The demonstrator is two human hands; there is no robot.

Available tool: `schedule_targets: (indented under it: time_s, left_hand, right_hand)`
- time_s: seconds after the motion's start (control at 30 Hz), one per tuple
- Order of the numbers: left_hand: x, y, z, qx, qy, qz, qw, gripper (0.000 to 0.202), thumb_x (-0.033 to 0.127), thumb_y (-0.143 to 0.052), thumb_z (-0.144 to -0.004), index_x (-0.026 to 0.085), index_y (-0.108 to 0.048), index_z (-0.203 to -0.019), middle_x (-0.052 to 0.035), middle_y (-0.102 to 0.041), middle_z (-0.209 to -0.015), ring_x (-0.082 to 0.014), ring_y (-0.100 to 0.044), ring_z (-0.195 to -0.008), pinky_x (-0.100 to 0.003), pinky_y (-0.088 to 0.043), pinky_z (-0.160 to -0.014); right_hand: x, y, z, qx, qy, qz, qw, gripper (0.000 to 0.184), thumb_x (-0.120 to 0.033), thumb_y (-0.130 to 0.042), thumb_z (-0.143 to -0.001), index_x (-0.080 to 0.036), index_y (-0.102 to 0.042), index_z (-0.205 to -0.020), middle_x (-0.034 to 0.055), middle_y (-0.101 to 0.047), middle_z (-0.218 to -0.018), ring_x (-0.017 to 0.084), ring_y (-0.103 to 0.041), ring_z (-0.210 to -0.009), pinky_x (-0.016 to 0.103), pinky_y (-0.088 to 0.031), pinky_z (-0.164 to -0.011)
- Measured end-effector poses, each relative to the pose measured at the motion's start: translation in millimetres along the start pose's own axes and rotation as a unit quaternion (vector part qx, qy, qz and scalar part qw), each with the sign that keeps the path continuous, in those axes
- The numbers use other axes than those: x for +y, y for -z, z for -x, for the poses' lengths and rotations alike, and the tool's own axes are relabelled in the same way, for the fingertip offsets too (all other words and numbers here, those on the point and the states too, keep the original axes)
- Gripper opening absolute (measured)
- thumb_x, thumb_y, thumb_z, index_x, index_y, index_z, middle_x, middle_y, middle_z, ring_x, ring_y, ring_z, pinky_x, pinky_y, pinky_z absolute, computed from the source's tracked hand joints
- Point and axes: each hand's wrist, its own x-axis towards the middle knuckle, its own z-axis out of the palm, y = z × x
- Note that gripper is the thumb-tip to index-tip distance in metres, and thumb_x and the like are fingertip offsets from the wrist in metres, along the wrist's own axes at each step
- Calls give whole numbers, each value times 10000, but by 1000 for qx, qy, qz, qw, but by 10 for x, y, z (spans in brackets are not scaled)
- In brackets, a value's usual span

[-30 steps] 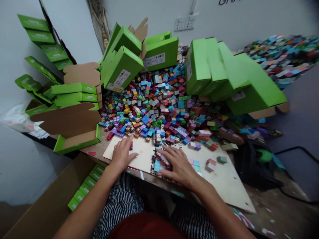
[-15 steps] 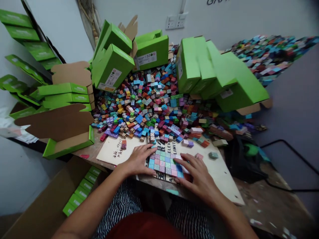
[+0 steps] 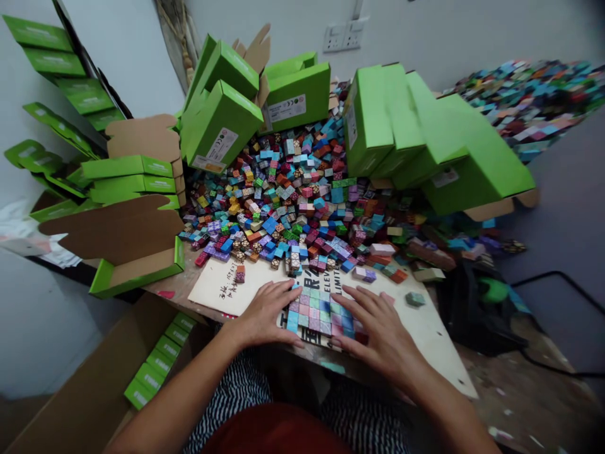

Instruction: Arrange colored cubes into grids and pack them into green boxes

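Head view: the left hand and the right hand lie flat on either side of a square patch of small multicoloured cubes, mostly pink, teal and blue, packed edge to edge near the lower middle of the frame. The left fingers are open and spread, touching the patch's left edge. The right fingers are also open and spread, resting at its right side. Neither hand grips a single cube; they bracket the patch between them. The patch sits on a pale plywood board printed with dark lettering, which lies on a scuffed wooden tabletop. Just left of the patch is a cream paper sheet with handwritten characters, with a small stack of cubes at its edge.

Only this one patch is assembled so far. A large heap of loose cubes fills the centre of the frame, and a further spread of cubes lies at upper right. Bright green cardboard boxes stand around the heap, and a brown carton at lower left holds a row of green boxes.
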Motion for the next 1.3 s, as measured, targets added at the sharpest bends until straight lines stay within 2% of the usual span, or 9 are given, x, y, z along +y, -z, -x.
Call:
schedule_targets:
  time_s: [0.17, 0.3, 0.5, 0.83, 0.93, 1.0, 1.13, 1.23, 1.3]
  left_hand:
    - [26, -27, 112, 67, -11, 6, 998, 975, 695, -696, -631, 240, -321, -1407, -178, -293, -1482, -363, -318, -1340, -562, -309, -1063]
    - [186, -131, 256, 155, 14, 15, 988, 649, 622, -696, -704, 203, -518, -1168, -108, -576, -1146, -281, -540, -1041, -448, -451, -866]
    - [452, -337, 263, 236, 88, -27, 967, 308, 407, -708, -770, 183, -546, -906, -39, -608, -850, -234, -536, -802, -375, -394, -724]
    - [497, -344, 349, 259, 88, 17, 962, 113, 260, -606, -810, 182, -539, -856, -24, -593, -795, -206, -529, -768, -345, -387, -706]
    - [477, -137, 317, 268, 107, 47, 956, 87, 234, -593, -818, 191, -552, -882, -26, -614, -831, -198, -550, -790, -337, -414, -724]
    - [456, 54, 187, 282, 109, 59, 951, 87, 238, -589, -831, 195, -561, -901, -34, -626, -872, -202, -566, -836, -341, -432, -760]
    - [459, 342, -233, 281, 51, 175, 942, 74, 230, -568, -858, 196, -576, -923, -18, -632, -872, -166, -605, -805, -295, -489, -743]
    - [499, 316, -444, 274, 8, 228, 934, 217, 207, -544, -876, 198, -558, -1091, -46, -629, -1052, -154, -638, -862, -292, -523, -791]
    - [518, 195, -465, 282, -7, 179, 942, 319, 211, -527, -896, 197, -514, -1214, -89, -564, -1233, -187, -611, -1018, -344, -504, -890]
  right_hand:
    - [-302, -3, -443, -94, 42, -64, 993, 645, -545, -637, -775, -335, -465, -1360, 73, -414, -1457, 364, -339, -1313, 634, -268, -1031]
    - [-388, -30, -591, -168, 56, -127, 976, 572, -463, -618, -824, -331, -471, -1361, 85, -364, -1488, 326, -347, -1326, 601, -255, -1061]
    - [-412, 63, -606, -227, 52, -135, 963, 500, -286, -655, -806, -368, -549, -1288, 86, -308, -1515, 330, -312, -1354, 622, -173, -1079]
    - [-448, 79, -618, -232, 37, -133, 963, 404, -341, -627, -838, -390, -591, -1238, 71, -321, -1510, 333, -315, -1350, 627, -177, -1078]
    - [-424, 97, -607, -206, 39, -165, 964, 466, -377, -647, -817, -374, -561, -1274, 70, -347, -1497, 332, -320, -1350, 622, -190, -1085]
    - [-426, 160, -639, -150, 16, -236, 960, 518, -428, -633, -819, -362, -512, -1318, 64, -404, -1461, 305, -382, -1315, 567, -285, -1074]
    - [-415, 315, -791, -39, -59, -400, 914, 431, -458, -559, -859, -283, -551, -1254, 68, -604, -1231, 229, -602, -1033, 421, -499, -887]
    - [-256, 320, -865, 4, -99, -445, 890, 393, -468, -578, -834, -211, -596, -1131, 58, -672, -1014, 202, -628, -875, 374, -520, -792]
    - [-61, 276, -838, 46, -137, -412, 900, 399, -479, -585, -817, -197, -599, -1099, 53, -672, -946, 205, -624, -844, 374, -516, -768]
